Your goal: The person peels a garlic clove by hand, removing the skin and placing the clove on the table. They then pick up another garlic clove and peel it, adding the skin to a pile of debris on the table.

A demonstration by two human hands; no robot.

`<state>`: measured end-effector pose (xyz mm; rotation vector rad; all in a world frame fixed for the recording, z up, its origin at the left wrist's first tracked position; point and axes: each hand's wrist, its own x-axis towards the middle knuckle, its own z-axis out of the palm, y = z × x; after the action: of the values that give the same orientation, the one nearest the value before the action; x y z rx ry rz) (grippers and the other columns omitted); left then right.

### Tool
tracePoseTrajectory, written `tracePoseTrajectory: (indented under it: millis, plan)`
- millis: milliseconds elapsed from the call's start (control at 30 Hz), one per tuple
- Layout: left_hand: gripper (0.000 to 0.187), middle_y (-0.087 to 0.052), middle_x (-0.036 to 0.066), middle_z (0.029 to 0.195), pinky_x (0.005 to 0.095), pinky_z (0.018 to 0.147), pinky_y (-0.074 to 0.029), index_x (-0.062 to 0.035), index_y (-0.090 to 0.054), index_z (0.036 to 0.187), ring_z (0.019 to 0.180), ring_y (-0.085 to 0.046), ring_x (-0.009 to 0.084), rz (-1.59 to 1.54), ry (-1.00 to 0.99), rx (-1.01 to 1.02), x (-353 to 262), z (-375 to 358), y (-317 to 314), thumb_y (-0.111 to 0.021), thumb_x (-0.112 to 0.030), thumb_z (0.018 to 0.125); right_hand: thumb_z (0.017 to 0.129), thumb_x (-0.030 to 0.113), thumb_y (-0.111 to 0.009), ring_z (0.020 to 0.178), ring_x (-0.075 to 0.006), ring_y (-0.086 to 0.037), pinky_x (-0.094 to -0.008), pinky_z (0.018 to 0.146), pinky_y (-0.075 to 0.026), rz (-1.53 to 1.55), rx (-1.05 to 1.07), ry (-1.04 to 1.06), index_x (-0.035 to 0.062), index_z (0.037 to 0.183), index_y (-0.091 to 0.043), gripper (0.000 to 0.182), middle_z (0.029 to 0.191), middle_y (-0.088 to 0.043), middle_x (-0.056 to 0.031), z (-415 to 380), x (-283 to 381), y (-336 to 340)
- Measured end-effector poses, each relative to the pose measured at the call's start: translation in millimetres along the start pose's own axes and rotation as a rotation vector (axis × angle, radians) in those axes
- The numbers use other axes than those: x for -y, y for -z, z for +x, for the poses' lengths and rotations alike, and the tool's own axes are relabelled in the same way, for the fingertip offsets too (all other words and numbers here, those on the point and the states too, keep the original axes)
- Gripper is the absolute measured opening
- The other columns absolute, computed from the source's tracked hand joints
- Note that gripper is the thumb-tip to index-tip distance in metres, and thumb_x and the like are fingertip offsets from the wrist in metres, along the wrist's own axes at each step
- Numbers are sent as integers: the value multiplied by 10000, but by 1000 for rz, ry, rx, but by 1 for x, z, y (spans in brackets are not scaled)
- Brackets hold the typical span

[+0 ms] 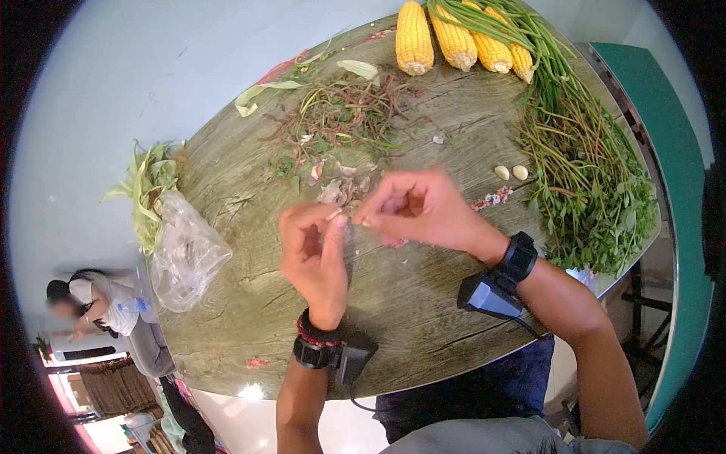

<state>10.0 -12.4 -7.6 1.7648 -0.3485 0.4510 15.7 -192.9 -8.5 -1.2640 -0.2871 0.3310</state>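
Both of my hands meet above the middle of the wooden table. My left hand (318, 246) is closed in a pinch, thumb against fingertips, on a small pale piece that looks like garlic. Close beside it on the right, my right hand (416, 208) also pinches, slightly blurred, and what its fingertips hold is too small to make out. Papery garlic skins (340, 191) lie just beyond the fingers, with an unpeeled clove (317, 171) near them. To the right of my right hand rest two peeled cloves, one (501, 172) beside the other (520, 172).
Trimmed stems (344, 113) lie in a pile beyond my hands. Several corn cobs (414, 41) stand at the far edge, with leafy greens (590, 181) along the right. A plastic bag (185, 253) and husks (155, 181) are left. A person (113, 306) is beyond the left edge.
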Motion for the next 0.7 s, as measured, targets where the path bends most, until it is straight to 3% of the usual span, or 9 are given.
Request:
tracePoseTrajectory:
  millis: [100, 200, 300, 500, 600, 700]
  plan:
    - [130, -583, 60, 999, 225, 764, -462, -10, -598, 959, 855, -580, 108, -91, 49, 20, 2, 0, 1, -634, 54, 852, 788, 55, -700, 603, -67, -551, -236, 525, -448, -390, 86, 225, 67, 866, -659, 89, 741, -619, 4, 1, -16, 0]
    - [125, -608, 55, 977, 226, 748, -467, -8, -597, 961, 834, -578, 99, -126, 54, 37, 1, 0, 0, -632, 50, 857, 794, -3, -676, 651, -28, -514, -199, 557, -413, -334, 144, 160, 31, 858, -637, 82, 937, -642, 5, 0, -10, 2]
    - [181, -586, 41, 974, 220, 736, -441, 13, -625, 994, 837, -535, 88, -171, 116, 32, 2, -2, 0, -654, 81, 830, 750, 51, -711, 586, -58, -526, -248, 520, -442, -427, 159, 229, 70, 854, -651, 122, 766, -615, 12, 0, -4, 1]
    - [181, -613, 70, 989, 235, 761, -461, 13, -631, 984, 867, -574, 108, -186, 121, 89, -6, -1, -2, -647, 95, 823, 801, 96, -736, 617, -37, -573, -196, 513, -449, -128, -76, 111, 47, 866, -662, 110, 831, -652, -6, -2, 7, -4]
    - [162, -626, 79, 981, 237, 759, -462, 5, -645, 951, 846, -582, 123, -182, 64, 159, -3, 1, -3, -647, 96, 817, 827, 102, -735, 613, -44, -599, -182, 504, -454, 2, -58, 33, 28, 883, -667, 115, 855, -669, -28, -5, 15, -7]
    - [147, -639, 85, 948, 239, 744, -469, 4, -652, 926, 839, -592, 134, -164, 66, 173, -7, 2, -4, -646, 94, 811, 825, 38, -728, 632, -79, -653, -209, 527, -507, -34, -90, 6, 10, 944, -681, 131, 670, -647, -31, -2, 7, -1]
